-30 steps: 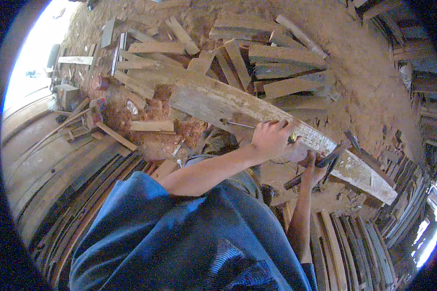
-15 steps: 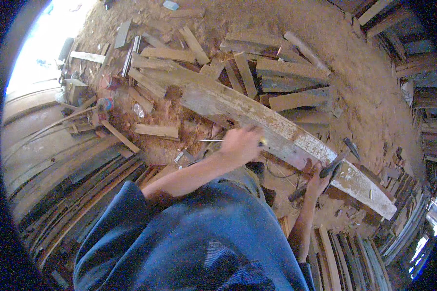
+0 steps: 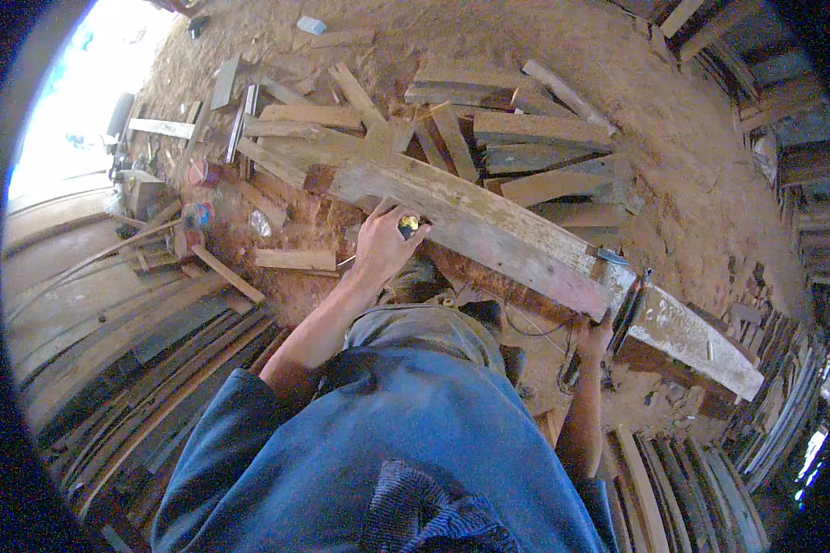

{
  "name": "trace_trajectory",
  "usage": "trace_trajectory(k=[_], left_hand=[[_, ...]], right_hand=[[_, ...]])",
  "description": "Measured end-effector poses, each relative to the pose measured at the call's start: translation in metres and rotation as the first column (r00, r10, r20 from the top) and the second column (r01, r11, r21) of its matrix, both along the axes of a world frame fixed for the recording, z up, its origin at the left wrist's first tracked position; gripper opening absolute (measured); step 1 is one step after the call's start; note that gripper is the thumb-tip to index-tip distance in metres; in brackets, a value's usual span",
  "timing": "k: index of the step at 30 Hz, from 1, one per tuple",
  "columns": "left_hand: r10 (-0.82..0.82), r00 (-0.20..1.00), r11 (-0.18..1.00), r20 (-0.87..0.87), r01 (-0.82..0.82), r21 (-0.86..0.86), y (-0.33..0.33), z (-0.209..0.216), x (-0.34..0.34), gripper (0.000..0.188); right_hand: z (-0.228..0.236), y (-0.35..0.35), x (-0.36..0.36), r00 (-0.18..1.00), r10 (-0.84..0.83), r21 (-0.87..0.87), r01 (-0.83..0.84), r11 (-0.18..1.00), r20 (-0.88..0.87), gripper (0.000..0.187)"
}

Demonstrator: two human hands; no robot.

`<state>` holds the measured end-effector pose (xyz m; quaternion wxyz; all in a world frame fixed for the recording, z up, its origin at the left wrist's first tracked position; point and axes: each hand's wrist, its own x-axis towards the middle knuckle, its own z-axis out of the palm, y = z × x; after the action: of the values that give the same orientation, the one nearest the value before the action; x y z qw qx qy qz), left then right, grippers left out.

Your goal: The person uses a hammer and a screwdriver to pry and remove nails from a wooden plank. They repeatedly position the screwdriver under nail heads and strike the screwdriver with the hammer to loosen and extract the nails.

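Observation:
A long weathered beam [image 3: 489, 235] with flaking white paint lies diagonally in front of me. At its near edge, toward the left end, my left hand [image 3: 385, 241] is wrapped round a chisel [image 3: 409, 224]. The yellow-and-black handle end shows by the thumb, and a thin metal tip pokes out below the palm; the rest is hidden. My right hand [image 3: 593, 339] is closed on a hammer beside the beam's right part. The hammer head [image 3: 613, 257] appears above the beam's painted face, blurred. A dark upright bar [image 3: 629, 309] crosses the beam next to that hand.
Offcuts [image 3: 553, 138] lie heaped behind the beam on brown, dusty ground. Stacked planks [image 3: 157, 387] fill the left side, and more boards [image 3: 673, 488] stand at the lower right. Small tins [image 3: 196, 216] and a short board [image 3: 295, 259] lie at the left.
My left hand has moved left along the beam with the chisel, which has turned so its handle end faces up. My right hand has shifted slightly, and the hammer head has swung up and left.

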<state>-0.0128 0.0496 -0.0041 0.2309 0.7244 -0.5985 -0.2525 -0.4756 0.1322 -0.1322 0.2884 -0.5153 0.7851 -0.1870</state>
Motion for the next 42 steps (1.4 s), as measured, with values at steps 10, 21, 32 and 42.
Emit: trace_trajectory(k=[10,21,32,42], left_hand=[[-0.173,0.955,0.979,0.241,0.142,0.144,-0.012,0.016,0.002,0.036],[-0.064,0.996,0.998,0.061,0.062,0.03,0.002,0.011,-0.004,0.033],[0.011,0.962,1.0,0.274,-0.006,-0.02,0.005,-0.002,0.013,0.029],[0.243,0.954,0.968,0.174,-0.251,0.027,-0.026,0.023,0.133,0.047]], right_hand=[[0.001,0.01,-0.011,0.85,0.12,-0.003,-0.141,0.99,-0.513,0.057],[-0.018,0.018,-0.096,0.928,-0.105,-0.207,0.031,0.978,-0.358,0.059],[0.028,0.005,-0.101,0.989,-0.144,0.188,0.134,0.973,0.038,0.044],[0.137,0.048,-0.016,0.781,-0.396,-0.253,0.557,0.791,0.482,0.034]])
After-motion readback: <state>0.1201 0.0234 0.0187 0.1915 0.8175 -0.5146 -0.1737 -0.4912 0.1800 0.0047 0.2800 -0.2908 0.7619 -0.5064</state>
